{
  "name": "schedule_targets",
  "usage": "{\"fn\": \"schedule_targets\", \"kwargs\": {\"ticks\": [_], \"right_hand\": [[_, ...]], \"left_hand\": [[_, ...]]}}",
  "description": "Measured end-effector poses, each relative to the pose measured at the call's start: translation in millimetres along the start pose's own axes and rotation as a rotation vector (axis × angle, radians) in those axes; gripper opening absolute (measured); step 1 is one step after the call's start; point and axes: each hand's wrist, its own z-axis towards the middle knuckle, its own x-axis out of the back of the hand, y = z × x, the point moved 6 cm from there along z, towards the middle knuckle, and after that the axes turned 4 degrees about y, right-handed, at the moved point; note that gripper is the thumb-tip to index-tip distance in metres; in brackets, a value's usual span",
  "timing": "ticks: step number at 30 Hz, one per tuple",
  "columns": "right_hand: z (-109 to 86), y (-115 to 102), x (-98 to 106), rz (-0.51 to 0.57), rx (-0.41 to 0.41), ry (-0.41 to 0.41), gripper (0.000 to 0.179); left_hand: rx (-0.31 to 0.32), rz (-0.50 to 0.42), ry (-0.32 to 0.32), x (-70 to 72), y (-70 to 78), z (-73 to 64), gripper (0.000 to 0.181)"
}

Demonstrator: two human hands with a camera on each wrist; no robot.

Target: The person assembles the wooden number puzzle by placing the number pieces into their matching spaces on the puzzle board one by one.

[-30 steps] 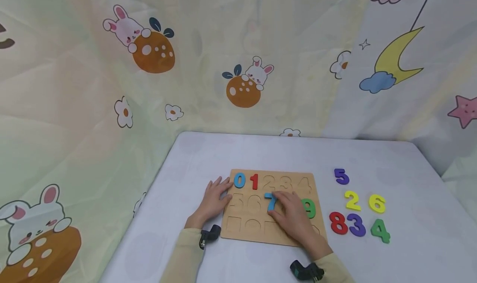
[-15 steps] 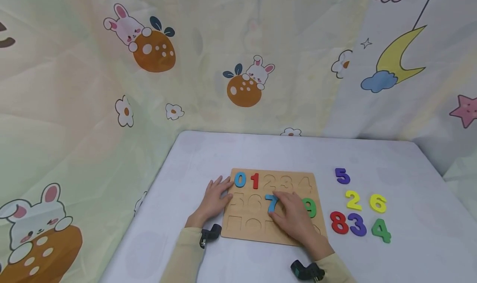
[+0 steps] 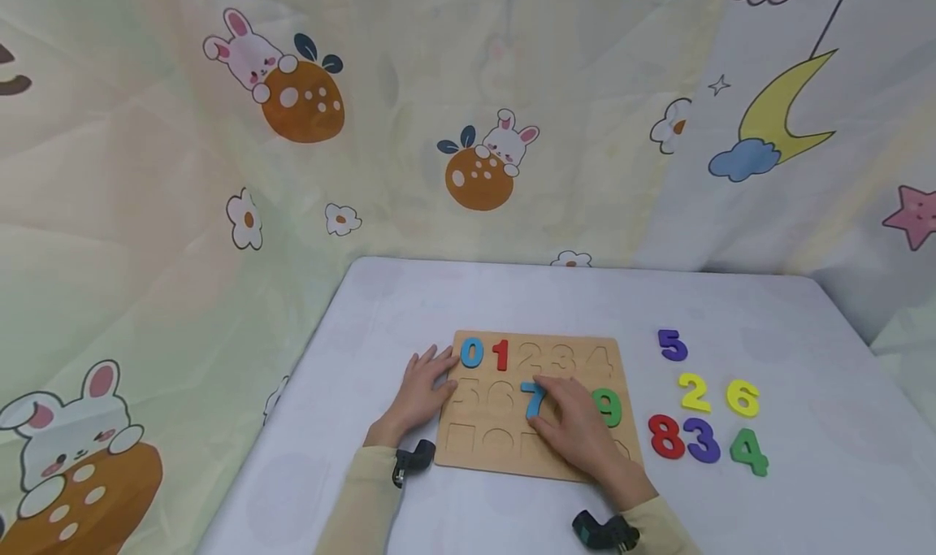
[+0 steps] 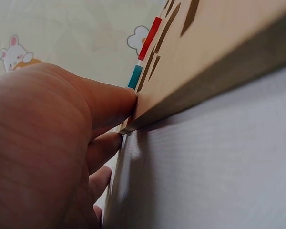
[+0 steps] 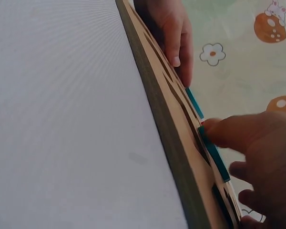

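A wooden number puzzle board (image 3: 475, 415) lies on the white table. My right hand (image 3: 581, 429) pinches the blue number 7 (image 3: 535, 403) between thumb and forefinger, over the middle row of the board. In the right wrist view a fingertip rests on the edge of the blue piece (image 5: 214, 155). My left hand (image 3: 415, 396) rests at the board's left edge; its thumb (image 4: 112, 100) touches the rim in the left wrist view. A blue 0 (image 3: 464, 352) and a red 1 (image 3: 501, 357) sit in the top row. Beside my right hand is a green 9 (image 3: 616, 413).
Right of the board lie a purple 5 (image 3: 675, 352), yellow 2 (image 3: 693, 401), yellow 6 (image 3: 742, 409), red 8 (image 3: 666, 437), purple 3 (image 3: 708, 448) and green 4 (image 3: 753, 459). A patterned cloth (image 3: 409, 67) hangs behind the table (image 3: 307, 425).
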Motion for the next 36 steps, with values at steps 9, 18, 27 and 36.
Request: {"fn": "schedule_targets", "kwargs": {"ticks": [9, 18, 27, 36], "right_hand": [[3.8, 26, 33, 0.060, -0.092, 0.162, 0.049], [2.5, 75, 75, 0.017, -0.324, 0.321, 0.040], [-4.7, 109, 99, -0.063, -0.478, 0.371, 0.040], [-14.8, 141, 103, -0.120, -0.653, 0.237, 0.056]], "left_hand": [[0.000, -0.002, 0.000, 1.6, 1.3, -1.2, 0.047], [-0.009, -0.005, 0.004, 1.4, 1.5, -0.8, 0.046], [0.002, -0.003, -0.004, 0.9, -0.5, -0.7, 0.046], [0.000, 0.002, 0.002, 1.2, -1.0, 0.5, 0.046]]}}
